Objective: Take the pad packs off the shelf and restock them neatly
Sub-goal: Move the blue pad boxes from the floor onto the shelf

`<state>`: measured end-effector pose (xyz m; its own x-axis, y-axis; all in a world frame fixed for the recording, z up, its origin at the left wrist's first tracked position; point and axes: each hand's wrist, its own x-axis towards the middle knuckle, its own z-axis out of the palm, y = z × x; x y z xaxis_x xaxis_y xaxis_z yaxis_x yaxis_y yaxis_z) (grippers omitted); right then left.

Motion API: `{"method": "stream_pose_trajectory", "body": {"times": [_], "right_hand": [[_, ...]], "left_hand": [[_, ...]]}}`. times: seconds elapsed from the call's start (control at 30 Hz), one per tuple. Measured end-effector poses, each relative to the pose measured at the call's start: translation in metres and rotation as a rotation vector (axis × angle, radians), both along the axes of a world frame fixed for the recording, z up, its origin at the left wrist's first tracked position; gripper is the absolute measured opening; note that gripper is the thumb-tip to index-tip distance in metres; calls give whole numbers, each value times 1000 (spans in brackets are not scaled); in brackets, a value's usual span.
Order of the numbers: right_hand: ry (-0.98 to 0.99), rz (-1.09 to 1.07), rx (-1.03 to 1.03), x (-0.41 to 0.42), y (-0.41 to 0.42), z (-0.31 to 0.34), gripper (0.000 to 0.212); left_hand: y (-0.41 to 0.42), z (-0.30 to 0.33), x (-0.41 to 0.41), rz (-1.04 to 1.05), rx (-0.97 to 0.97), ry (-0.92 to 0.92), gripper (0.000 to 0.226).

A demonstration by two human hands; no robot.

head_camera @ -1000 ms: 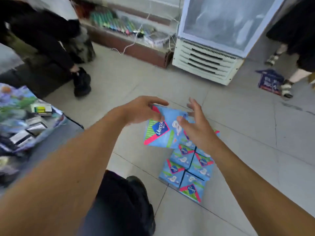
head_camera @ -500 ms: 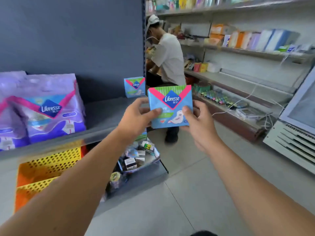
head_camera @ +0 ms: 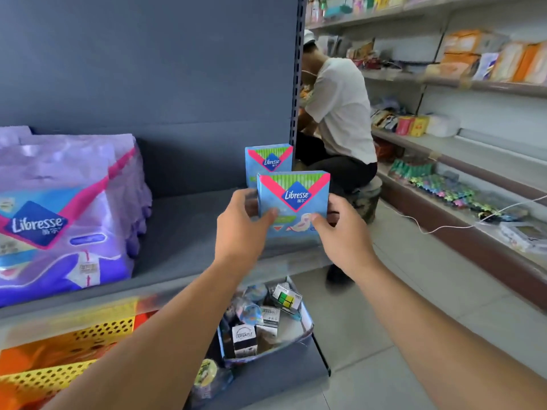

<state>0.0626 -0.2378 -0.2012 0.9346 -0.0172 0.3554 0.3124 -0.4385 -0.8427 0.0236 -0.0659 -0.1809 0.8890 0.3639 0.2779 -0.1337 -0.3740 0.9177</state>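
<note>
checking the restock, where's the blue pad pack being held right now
In the head view, the blue pad pack sits centre frame, held upright between the left hand and right hand, just in front of another blue pack standing on the grey shelf.

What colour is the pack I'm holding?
Light blue pack with pink V and green stripes; head view.

Blue pad pack (head_camera: pixel 293 199) with pink chevron, green stripes; purple packs (head_camera: pixel 59 214).

We found bare shelf (head_camera: pixel 189 232) between the purple packs (head_camera: pixel 68 208) and the standing blue pack (head_camera: pixel 268 162).
</note>
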Motion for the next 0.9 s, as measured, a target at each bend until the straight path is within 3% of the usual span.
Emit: {"method": "stream_pose_trajectory", "body": {"times": [0.2,0.37,0.47,0.77,0.9], "right_hand": [[54,96,-24,93,22,2,36],[88,136,-84,152,32,-13,46],[91,179,-108,169,32,-16,52],[126,256,-133,184,40,-19,70],[157,265,-232,188,40,-18,66]], "left_hand": [[7,-7,86,133,117,38,37],[5,-21,128,32,277,159,54],[5,-32,139,10,319,194,71],[8,-26,145,30,329,239,80],[7,-25,147,40,286,239,60]]}}
